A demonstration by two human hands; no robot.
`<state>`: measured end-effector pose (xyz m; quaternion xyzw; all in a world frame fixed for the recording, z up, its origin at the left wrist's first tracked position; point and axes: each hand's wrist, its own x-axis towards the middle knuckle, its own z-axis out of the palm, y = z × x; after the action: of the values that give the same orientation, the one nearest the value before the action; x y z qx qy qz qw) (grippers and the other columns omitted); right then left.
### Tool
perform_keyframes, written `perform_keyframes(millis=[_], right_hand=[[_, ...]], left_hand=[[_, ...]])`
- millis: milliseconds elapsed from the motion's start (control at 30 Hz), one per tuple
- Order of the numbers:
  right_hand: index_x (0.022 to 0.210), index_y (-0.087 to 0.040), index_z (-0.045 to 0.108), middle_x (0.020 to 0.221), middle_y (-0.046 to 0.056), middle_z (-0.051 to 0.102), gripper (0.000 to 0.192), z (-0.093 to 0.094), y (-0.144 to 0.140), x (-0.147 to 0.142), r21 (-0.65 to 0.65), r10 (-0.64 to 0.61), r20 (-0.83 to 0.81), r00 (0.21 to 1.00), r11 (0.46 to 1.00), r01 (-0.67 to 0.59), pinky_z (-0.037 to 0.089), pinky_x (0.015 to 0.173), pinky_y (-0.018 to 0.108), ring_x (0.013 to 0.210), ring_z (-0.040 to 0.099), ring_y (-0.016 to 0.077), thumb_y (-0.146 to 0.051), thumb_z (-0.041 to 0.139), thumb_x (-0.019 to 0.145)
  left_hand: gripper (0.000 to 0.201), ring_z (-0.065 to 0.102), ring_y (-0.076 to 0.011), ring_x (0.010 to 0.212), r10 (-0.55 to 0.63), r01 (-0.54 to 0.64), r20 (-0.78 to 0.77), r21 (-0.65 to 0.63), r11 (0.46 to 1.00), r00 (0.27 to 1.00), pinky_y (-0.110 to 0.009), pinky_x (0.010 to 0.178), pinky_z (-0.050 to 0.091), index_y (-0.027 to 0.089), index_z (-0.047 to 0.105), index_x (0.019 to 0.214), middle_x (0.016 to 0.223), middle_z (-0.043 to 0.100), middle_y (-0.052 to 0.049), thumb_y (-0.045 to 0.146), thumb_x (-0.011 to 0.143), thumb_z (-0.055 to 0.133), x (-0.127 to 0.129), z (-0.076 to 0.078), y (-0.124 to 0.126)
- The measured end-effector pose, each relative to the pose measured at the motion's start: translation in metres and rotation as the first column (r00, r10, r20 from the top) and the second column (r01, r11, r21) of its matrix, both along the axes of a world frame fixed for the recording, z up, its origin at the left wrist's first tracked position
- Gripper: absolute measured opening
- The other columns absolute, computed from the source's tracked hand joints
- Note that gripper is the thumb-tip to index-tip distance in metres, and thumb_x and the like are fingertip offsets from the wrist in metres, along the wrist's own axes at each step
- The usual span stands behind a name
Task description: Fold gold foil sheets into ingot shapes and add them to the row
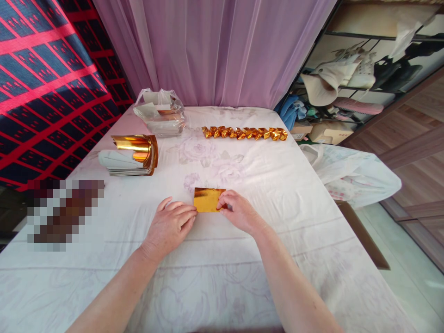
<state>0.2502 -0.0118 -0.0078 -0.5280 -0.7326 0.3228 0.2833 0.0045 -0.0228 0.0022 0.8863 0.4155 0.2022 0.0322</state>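
A small gold foil sheet (206, 199) lies flat on the white floral cloth of the table (263, 194), in the middle. My right hand (239, 212) pinches its right edge between thumb and fingers. My left hand (171, 224) rests palm down beside the sheet, with its fingertips touching the lower left corner. A stack of gold foil sheets (133, 155) with curled top leaves sits to the far left. A row of several folded gold pieces (244, 133) lies in a line across the far side.
A clear plastic bag (160, 113) with packets stands at the back left, in front of a mauve curtain. A blurred patch covers something at the left edge. A white bag (354, 173) and a cluttered shelf (347, 88) are on the right, past the table edge.
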Motion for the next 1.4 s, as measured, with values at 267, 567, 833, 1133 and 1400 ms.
perform_keyframes(millis=[267,567,833,1133,1400], right_hand=[[0.081,-0.021,0.069,0.110,0.004,0.062,0.040,0.002,0.001,0.013,-0.001,0.121,-0.001,0.993,0.993,-0.121,0.049,0.090,0.034,0.100,0.063,0.0160,0.009,0.046,0.068],[0.083,-0.020,0.068,0.108,0.005,0.063,0.037,0.000,0.001,0.013,0.021,0.125,-0.030,0.992,0.992,-0.124,0.048,0.095,0.035,0.104,0.062,0.0170,0.007,0.047,0.068],[0.074,-0.020,0.061,0.087,0.002,0.059,0.011,-0.004,-0.003,-0.014,0.113,-0.121,0.121,0.985,0.988,0.108,0.046,0.078,0.032,0.082,0.058,0.0167,-0.014,0.070,0.077],[0.076,-0.020,0.064,0.091,0.001,0.059,0.017,-0.003,0.000,-0.008,0.036,-0.057,0.064,0.996,0.998,0.055,0.047,0.080,0.030,0.084,0.058,0.0142,-0.003,0.068,0.075],[0.079,-0.021,0.066,0.099,0.002,0.060,0.028,-0.002,0.001,0.004,0.015,0.048,-0.011,0.999,0.999,-0.048,0.048,0.086,0.031,0.094,0.061,0.0153,0.005,0.056,0.074]], left_hand=[[0.025,0.068,-0.0199,0.095,0.018,-0.018,-0.001,0.021,1.000,1.000,-0.048,0.105,0.034,0.030,0.075,0.097,0.100,0.078,0.003,0.025,0.096,0.050,-0.006,0.000,0.001],[0.024,0.066,-0.0220,0.100,0.003,-0.003,-0.007,0.041,0.999,1.000,-0.049,0.105,0.035,0.026,0.072,0.098,0.106,0.076,-0.001,0.024,0.095,0.049,-0.003,0.002,-0.001],[0.032,0.058,-0.0263,0.112,-0.088,0.089,-0.046,0.016,0.996,0.995,-0.050,0.107,0.034,0.019,0.065,0.122,0.119,0.068,-0.009,0.032,0.096,0.052,0.016,-0.001,-0.010],[0.033,0.057,-0.0267,0.109,-0.086,0.084,-0.075,-0.029,0.996,0.993,-0.052,0.107,0.033,0.018,0.066,0.120,0.116,0.066,-0.009,0.035,0.096,0.053,0.017,-0.004,-0.009],[0.031,0.058,-0.0254,0.111,-0.086,0.085,-0.054,-0.010,0.996,0.995,-0.050,0.109,0.027,0.021,0.068,0.117,0.117,0.071,-0.004,0.036,0.100,0.046,0.013,-0.003,-0.007]])
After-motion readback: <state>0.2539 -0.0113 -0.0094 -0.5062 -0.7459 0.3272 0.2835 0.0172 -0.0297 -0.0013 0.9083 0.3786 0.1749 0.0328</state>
